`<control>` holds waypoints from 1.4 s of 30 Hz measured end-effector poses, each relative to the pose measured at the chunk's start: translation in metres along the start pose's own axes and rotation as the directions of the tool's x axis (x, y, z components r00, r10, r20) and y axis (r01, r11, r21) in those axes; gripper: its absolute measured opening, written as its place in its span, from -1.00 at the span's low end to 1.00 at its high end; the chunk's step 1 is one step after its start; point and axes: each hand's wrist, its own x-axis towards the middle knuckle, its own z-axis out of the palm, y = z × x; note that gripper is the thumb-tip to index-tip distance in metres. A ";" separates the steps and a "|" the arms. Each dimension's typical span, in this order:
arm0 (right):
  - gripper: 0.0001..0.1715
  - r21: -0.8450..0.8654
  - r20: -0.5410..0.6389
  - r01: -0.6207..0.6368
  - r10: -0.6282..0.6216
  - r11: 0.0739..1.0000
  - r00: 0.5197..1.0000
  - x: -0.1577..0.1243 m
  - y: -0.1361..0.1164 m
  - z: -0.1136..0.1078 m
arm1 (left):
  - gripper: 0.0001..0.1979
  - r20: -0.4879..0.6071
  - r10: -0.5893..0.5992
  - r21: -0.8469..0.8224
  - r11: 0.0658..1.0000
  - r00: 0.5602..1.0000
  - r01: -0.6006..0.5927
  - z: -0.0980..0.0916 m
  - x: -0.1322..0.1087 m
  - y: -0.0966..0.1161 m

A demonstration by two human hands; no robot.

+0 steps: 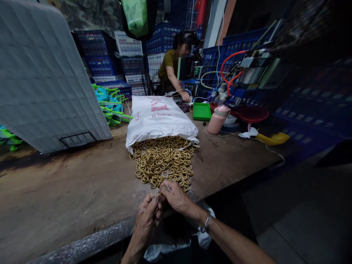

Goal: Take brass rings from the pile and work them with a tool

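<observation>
Just off the table's front edge, my left hand (148, 212) is closed in a pinch on a small brass-coloured ring (159, 194), seen nearly edge-on. My right hand (177, 198) meets it from the right, its fingers closed around a thin greyish piece (167, 188) whose kind is too small to make out. Right behind both hands lies a heap of brass-coloured rings (163, 161). The heap spreads out of the open mouth of a white woven sack (162, 123) with red print, which rests on its side on the table.
The wooden table (77, 190) carries a large pale panel (52, 80) at left, green-and-blue plastic parts (112, 104), a green tray (202, 111) and a pink bottle (218, 119). A person (172, 69) works across the table. Stacked crates (99, 55) stand behind; a machine with orange hoses (253, 69) is at right.
</observation>
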 end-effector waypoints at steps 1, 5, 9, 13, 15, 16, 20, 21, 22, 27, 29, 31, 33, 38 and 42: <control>-0.69 -0.035 -0.009 0.008 -0.008 0.999 1.000 -0.001 0.001 0.000 | -0.75 0.003 0.003 -0.022 1.000 1.000 -0.003 0.000 0.000 0.000; -0.86 -0.345 0.006 0.091 -0.094 0.934 0.996 -0.008 0.006 -0.001 | -0.73 -0.022 0.023 -0.054 0.998 0.999 -0.024 -0.001 -0.001 0.000; -0.76 -0.564 0.104 0.124 -0.079 0.816 0.991 -0.016 0.003 0.000 | -0.68 -0.053 0.034 -0.041 0.998 0.998 -0.037 0.000 0.001 -0.001; -0.71 -0.623 0.136 0.119 -0.042 0.773 0.990 -0.017 -0.003 -0.001 | -0.65 -0.083 0.043 -0.027 0.999 0.996 -0.045 0.001 0.003 -0.002; -0.69 -0.630 0.139 0.119 -0.039 0.767 0.989 -0.017 -0.005 -0.001 | -0.66 -0.087 0.066 -0.016 0.998 0.994 -0.068 -0.001 0.004 -0.004; -0.69 -0.635 0.139 0.116 -0.035 0.763 0.990 -0.017 -0.006 -0.001 | -0.67 -0.086 0.078 -0.011 0.997 0.993 -0.079 -0.002 0.004 -0.005; -0.70 -0.665 0.138 0.095 -0.003 0.741 0.990 -0.017 -0.008 0.000 | -0.70 -0.090 0.102 0.052 0.994 0.991 -0.098 -0.008 0.006 -0.011; -0.70 -0.674 0.135 0.087 0.006 0.734 0.991 -0.016 -0.009 0.001 | -0.70 -0.089 0.097 0.081 0.993 0.991 -0.090 -0.009 0.005 -0.011; -0.71 -0.682 0.132 0.081 0.014 0.727 0.991 -0.016 -0.009 0.001 | -0.70 -0.087 0.090 0.107 0.991 0.992 -0.081 -0.010 0.004 -0.010; -0.73 -0.730 0.057 0.003 0.057 0.683 0.997 -0.005 -0.010 -0.004 | -0.72 -0.038 0.047 0.123 0.991 0.998 -0.042 -0.004 -0.013 0.000; -0.74 -0.748 -0.012 -0.047 0.057 0.663 0.998 0.002 -0.009 -0.012 | -0.74 -0.001 0.014 0.089 0.996 1.000 -0.014 0.000 -0.019 0.004; -0.76 -0.754 -0.048 -0.060 0.036 0.654 0.998 0.010 -0.007 -0.019 | -0.76 0.014 -0.019 0.001 1.000 1.000 0.019 0.002 -0.021 0.005; -0.78 -0.758 -0.059 -0.057 0.019 0.649 0.998 0.017 -0.004 -0.023 | -0.77 0.012 -0.039 -0.096 0.995 0.999 0.040 0.002 -0.018 0.005; -0.77 -0.774 -0.076 -0.061 0.003 0.630 0.997 0.031 0.002 -0.017 | -0.77 -0.015 -0.058 -0.201 0.978 0.998 0.054 -0.008 -0.006 0.001; -0.76 -0.779 -0.063 -0.077 0.044 0.623 0.997 0.038 0.001 -0.012 | -0.82 0.007 -0.061 -0.247 0.967 0.998 0.061 -0.011 -0.004 0.001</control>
